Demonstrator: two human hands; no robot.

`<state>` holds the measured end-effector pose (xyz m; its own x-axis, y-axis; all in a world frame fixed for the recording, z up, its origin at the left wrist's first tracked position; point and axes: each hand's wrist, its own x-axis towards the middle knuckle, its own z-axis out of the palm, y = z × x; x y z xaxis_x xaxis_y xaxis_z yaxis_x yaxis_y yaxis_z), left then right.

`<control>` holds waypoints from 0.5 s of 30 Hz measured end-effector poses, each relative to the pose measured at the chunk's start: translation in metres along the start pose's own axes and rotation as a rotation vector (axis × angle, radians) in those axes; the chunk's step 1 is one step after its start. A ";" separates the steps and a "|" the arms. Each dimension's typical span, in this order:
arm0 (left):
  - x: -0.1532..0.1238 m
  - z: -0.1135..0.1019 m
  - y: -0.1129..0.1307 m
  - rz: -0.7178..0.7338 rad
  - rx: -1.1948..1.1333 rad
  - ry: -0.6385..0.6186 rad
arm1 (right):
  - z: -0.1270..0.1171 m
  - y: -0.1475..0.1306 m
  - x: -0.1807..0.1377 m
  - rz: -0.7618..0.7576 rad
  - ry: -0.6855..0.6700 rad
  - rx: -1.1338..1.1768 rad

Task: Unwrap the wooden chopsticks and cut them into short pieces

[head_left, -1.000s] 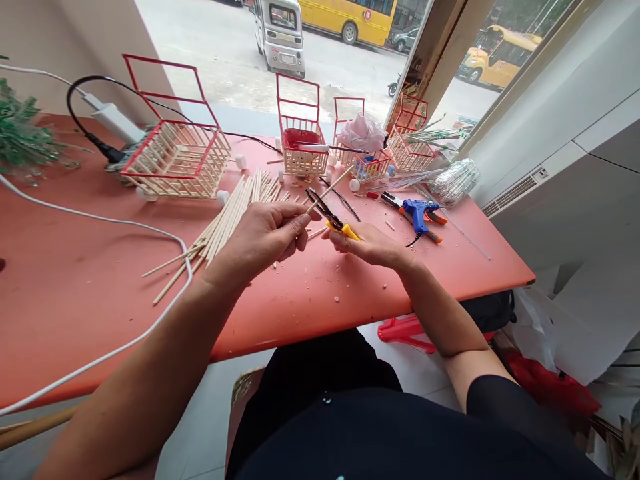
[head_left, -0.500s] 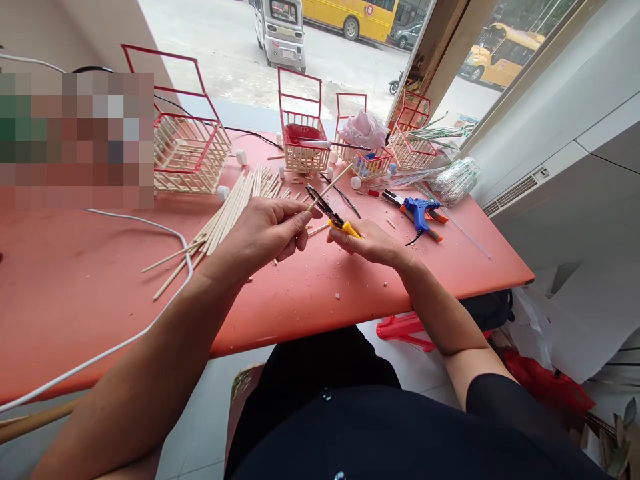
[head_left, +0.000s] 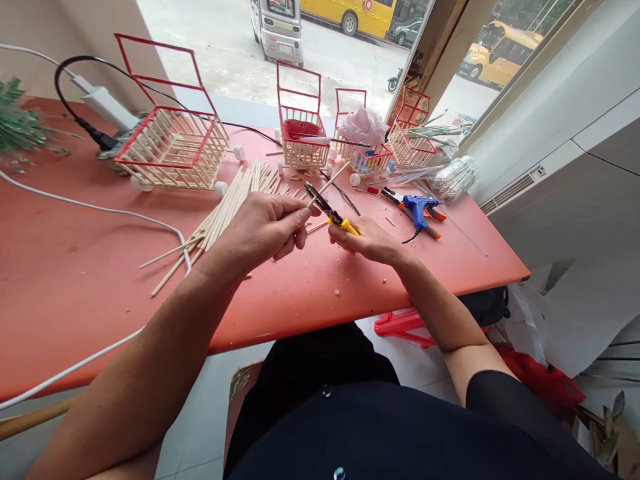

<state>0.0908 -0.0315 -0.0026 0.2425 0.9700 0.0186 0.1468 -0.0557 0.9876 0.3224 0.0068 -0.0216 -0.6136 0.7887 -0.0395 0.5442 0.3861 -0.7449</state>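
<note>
Between the fingertips of my left hand (head_left: pixel 275 227) is a thin wooden stick (head_left: pixel 336 179), slanting up and away to the right. My right hand (head_left: pixel 369 239) is closed around the yellow handles of a pair of pliers (head_left: pixel 327 208). Their dark jaws lie across the stick just past my left fingertips; whether they bite into it I cannot tell. A pile of loose wooden sticks (head_left: pixel 235 203) lies on the table behind my left hand and wrist. Small wood chips are scattered under and around both hands.
Small stick-built carts with red frames, one large (head_left: pixel 175 143) and one holding a red thing (head_left: pixel 305 157), stand along the back of the red table (head_left: pixel 100 280). A blue glue gun (head_left: pixel 419 208) lies right, near a wrapped bundle (head_left: pixel 454 175). A white cable (head_left: pixel 125 217) crosses the left side.
The view has shifted slightly, and the far left of the table now shows a power adapter and green bristly material. Both hands keep nearly the same hold on stick and pliers.
</note>
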 end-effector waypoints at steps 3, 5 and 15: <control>0.000 -0.001 -0.001 0.003 0.022 -0.009 | 0.002 0.000 0.000 0.004 0.024 0.011; 0.000 -0.002 -0.002 -0.001 0.030 -0.011 | 0.004 0.000 0.001 0.013 0.038 0.004; 0.004 -0.001 -0.008 -0.032 0.000 0.010 | 0.012 0.003 0.003 0.023 0.118 -0.058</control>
<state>0.0897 -0.0266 -0.0101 0.2284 0.9735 -0.0119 0.1543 -0.0241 0.9877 0.3147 0.0045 -0.0319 -0.5311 0.8469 0.0248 0.5913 0.3915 -0.7051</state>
